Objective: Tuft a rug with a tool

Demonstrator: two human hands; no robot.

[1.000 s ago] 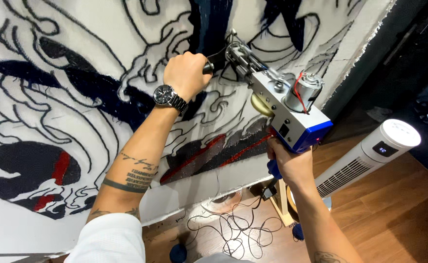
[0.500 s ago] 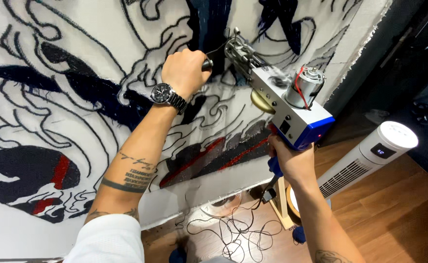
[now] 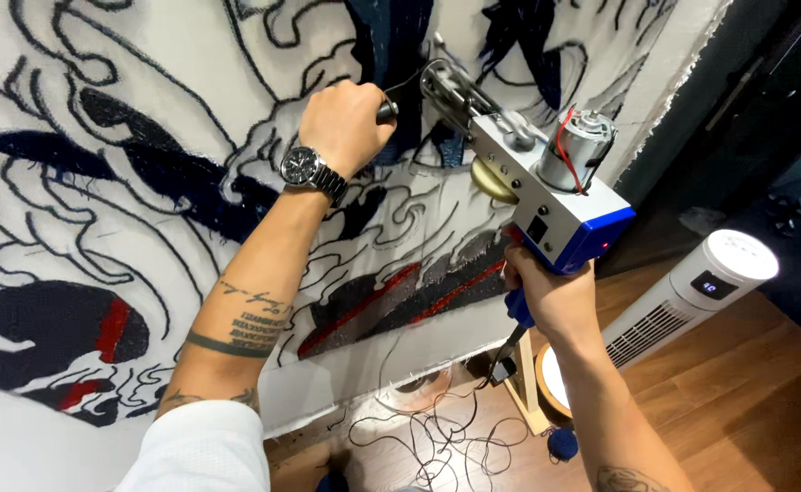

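A white and blue tufting gun [image 3: 546,191] with a small silver motor on top points its needle at a stretched white cloth [image 3: 145,182] covered in dark blue, black and red tufted lines. My right hand [image 3: 551,296] is closed around the gun's blue rear grip below the body. My left hand [image 3: 346,123], with a wristwatch, grips the black front handle [image 3: 388,112] of the gun, close against the cloth. The needle tip is at a dark blue tufted patch [image 3: 391,36].
A white tower fan [image 3: 692,292] stands on the wooden floor at the right. Loose dark yarn [image 3: 428,437] lies tangled on the floor under the cloth's lower edge, beside a wooden frame leg [image 3: 528,387]. A dark wall runs along the right.
The view has shifted slightly; both hands and the tufting gun have edged a little up and left along the cloth. Both grips are unchanged.
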